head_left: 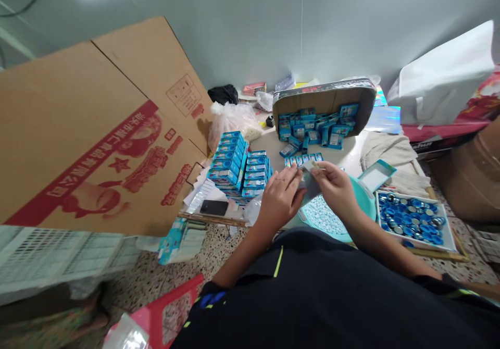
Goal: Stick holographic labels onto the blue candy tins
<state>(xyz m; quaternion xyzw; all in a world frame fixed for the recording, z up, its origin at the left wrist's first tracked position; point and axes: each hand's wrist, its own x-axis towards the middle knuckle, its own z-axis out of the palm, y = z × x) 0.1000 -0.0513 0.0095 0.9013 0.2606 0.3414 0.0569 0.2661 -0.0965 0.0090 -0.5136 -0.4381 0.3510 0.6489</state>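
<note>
1. Over the worktop's (269, 142) near edge: grey flat piece (311, 188), gripped between left hand (282, 195) and right hand (336, 183); partly hidden by fingers, exact kind unclear.
2. Beneath: turquoise bowl (367, 203) of pale pellets (322, 216), near side partly covered by dark shirt (320, 281).
3. Beyond worktop's left edge: brown printed carton (74, 130), cut off at left.
4. Surface: pale, crowded.
5. Room: smooth grey wall (242, 26), speckled floor (219, 247).

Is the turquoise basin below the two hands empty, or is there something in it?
Not empty: many small pale pieces lie inside the turquoise basin. How deep they go, I cannot tell.
</note>
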